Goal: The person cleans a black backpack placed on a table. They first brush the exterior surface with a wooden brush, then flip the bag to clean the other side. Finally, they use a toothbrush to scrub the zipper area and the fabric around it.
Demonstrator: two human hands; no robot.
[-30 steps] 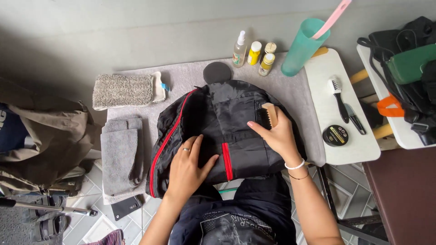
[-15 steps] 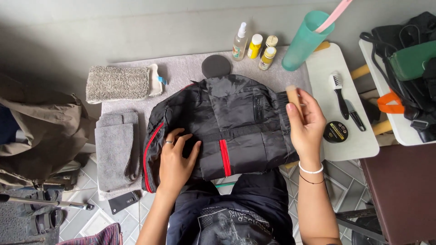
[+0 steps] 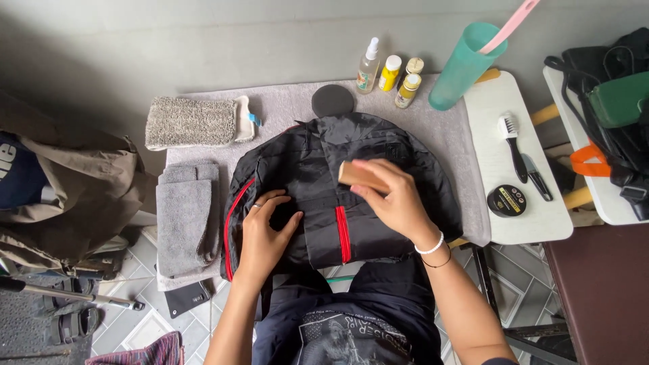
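Landmark: black backpack (image 3: 338, 196) w/ red zip lines, lying flat on a grey cloth-covered table (image 3: 284, 108), just in front of the person.
Right hand (image 3: 395, 203): on the backpack's upper middle, fingers clamped round a small wooden brush (image 3: 362, 177), brush pressed onto the fabric.
Left hand (image 3: 263, 233): flat on the backpack's left side, fingers spread, nothing gripped; ring on one finger.
Round dark pad (image 3: 332, 100): just beyond the backpack's top edge, touching or nearly so; can't tell which.
Small bottles (image 3: 392, 74): one clear spray, yellowish ones beside it, beyond the backpack, top right.
Teal cup (image 3: 463, 64): right of the bottles, beyond the backpack's right corner, pink handle sticking out.
Folded grey towel (image 3: 186, 223): just left of the backpack.
Rough grey cloth (image 3: 189, 122): beyond that towel, upper left of the backpack.
White side table (image 3: 520, 223): right of the backpack; holds a white-bristled brush (image 3: 510, 138), a dark tool beside it and a round black tin (image 3: 506, 201).
Khaki bag (image 3: 74, 196): well left of the backpack, off the table.
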